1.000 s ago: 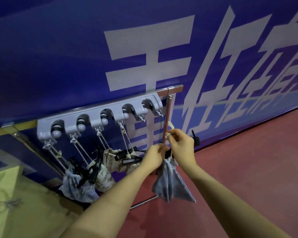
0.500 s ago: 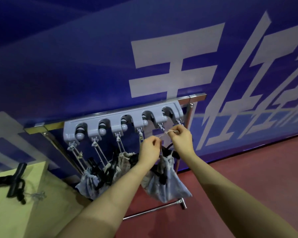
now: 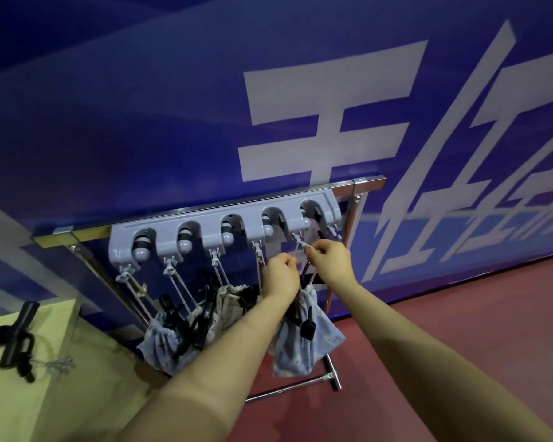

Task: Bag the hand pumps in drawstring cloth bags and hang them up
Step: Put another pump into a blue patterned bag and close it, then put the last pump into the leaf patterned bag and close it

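1. A blue banner wall (image 3: 141,122) with large pale characters backs a steel rail carrying a grey hook rack (image 3: 224,228); the floor is red.
2. Since a second ago both hands have risen from beside the rail's upright post to the hook at the rack's right end, lifting the cloth bag (image 3: 304,342) with them.
3. The right hand (image 3: 329,263) pinches the drawstring (image 3: 302,245) at that hook; the left hand (image 3: 280,277) pinches cord just below.
4. The bag hangs beneath, a black hand pump (image 3: 307,323) poking out.
5. Likely the loop is nearly hooked; four bags already hang leftward.
6. Another pump (image 3: 13,339) lies on the yellow table (image 3: 29,403), unbagged.
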A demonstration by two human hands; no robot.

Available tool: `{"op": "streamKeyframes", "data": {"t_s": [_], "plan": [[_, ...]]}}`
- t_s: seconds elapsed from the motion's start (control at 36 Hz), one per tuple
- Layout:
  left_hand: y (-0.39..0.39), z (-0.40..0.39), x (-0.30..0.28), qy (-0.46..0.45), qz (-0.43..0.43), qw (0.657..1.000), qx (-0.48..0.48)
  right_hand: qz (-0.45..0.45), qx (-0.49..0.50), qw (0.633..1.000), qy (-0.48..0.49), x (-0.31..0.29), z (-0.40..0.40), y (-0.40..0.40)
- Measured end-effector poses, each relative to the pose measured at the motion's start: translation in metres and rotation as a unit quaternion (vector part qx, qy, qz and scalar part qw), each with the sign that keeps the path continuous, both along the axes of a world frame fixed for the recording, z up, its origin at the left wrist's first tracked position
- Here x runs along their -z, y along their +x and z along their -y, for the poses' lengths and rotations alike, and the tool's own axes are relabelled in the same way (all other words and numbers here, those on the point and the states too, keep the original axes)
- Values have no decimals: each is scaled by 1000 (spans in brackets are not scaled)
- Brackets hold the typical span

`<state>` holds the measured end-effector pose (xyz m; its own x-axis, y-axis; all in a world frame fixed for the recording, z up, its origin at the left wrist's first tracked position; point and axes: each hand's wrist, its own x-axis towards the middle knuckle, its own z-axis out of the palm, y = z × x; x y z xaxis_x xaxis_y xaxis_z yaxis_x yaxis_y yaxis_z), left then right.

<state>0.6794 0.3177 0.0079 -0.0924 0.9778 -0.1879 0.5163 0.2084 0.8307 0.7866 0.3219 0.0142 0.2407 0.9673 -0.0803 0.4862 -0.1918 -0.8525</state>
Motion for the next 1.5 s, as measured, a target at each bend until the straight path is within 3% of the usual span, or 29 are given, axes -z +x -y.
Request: {"op": "streamKeyframes", "data": {"t_s": [0.22, 0.36, 0.61, 0.89, 1.17, 1.33, 1.5], "plan": [[-4, 7, -4, -32, -13, 997, 64, 66, 23, 997, -19, 21, 8, -8], [-22, 21, -6, -33, -10, 998, 54, 54, 22, 998, -32, 17, 26, -18], [-97, 49, -26, 7, 14, 1000, 3, 79, -84, 993, -36, -3, 53, -74], [-237, 87, -27, 24, 18, 993, -110, 85, -252, 964, -9, -23, 68, -202], [-411, 165, -29, 54, 61, 958, -276, 73, -398, 915, 7, -17, 102, -393], [-508, 217, -16, 20, 27, 940, -339, 54, -454, 889, 7, -1, 133, -503], [-591, 271, 23, -45, -7, 939, -340, 70, -517, 853, -28, 29, 169, -588]]}}
